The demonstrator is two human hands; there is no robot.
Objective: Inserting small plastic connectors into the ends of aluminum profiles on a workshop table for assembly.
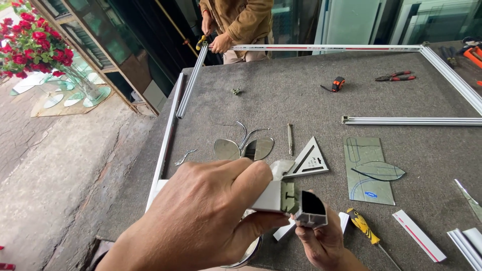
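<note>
My left hand grips the end of a white aluminium frame profile low in the head view. My right hand holds a short grey corner piece against that end, where a metal bracket shows in the joint. Just beyond lie two leaf-shaped mirror pieces, a grey triangle square and a yellow-handled screwdriver.
A grey felt-covered table carries long aluminium profiles, a tape measure, red pliers and a glass sheet with a cut leaf shape. Another person holds a frame corner at the far edge. Red flowers stand left.
</note>
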